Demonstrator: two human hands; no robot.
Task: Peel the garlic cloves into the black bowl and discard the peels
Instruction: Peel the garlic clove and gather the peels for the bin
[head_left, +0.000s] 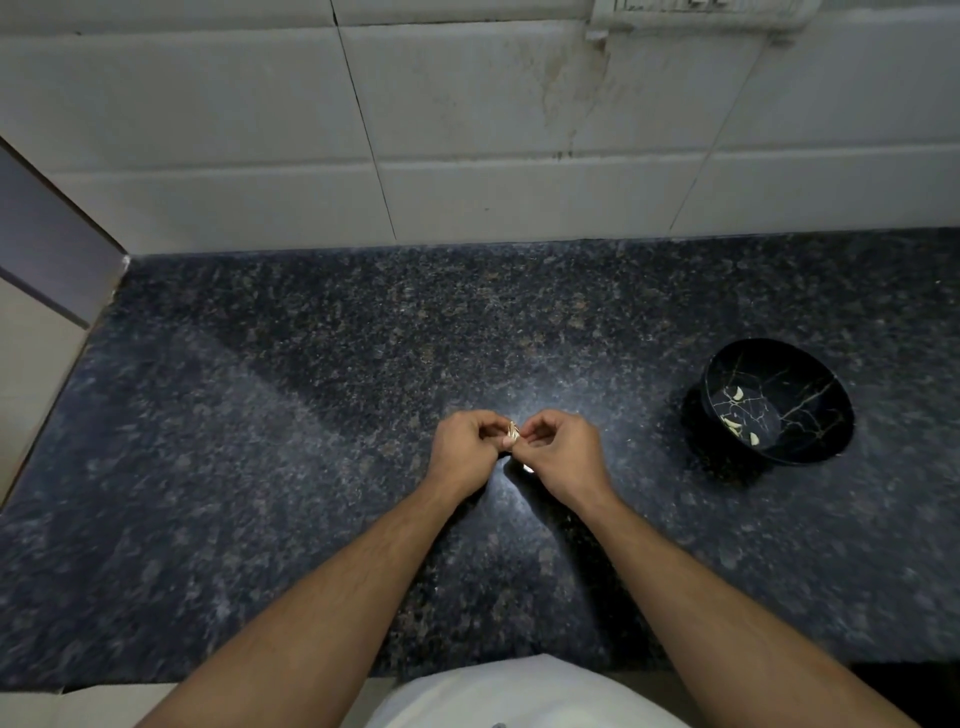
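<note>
Your two hands meet over the middle of the dark speckled bench (260, 415), both with fingers curled in toward one another. Your left hand (465, 449) and your right hand (558, 449) each pinch the same small garlic clove (512, 434) between fingertips and thumb, so both are closed on it; the clove sits right between them, pale with a papery, yellowish skin showing at the top. Whether the skin is partly off you cannot tell at this size. Just below the hands a small bright white spot (528, 469) shows against the stone, either a glint or a scrap of peel; it is too small to say which. The black bowl (810, 374) stands on the bench well to your right, apart from both hands, its dark inside veined with thin pale lines. In its bottom lie several peeled cloves (735, 393), white and curved, some near the far side and some nearer you. Behind the bench rises a wall of white tiles (467, 130), stained in streaks toward the right. Your white garment (519, 696) shows at the lower edge.
</note>
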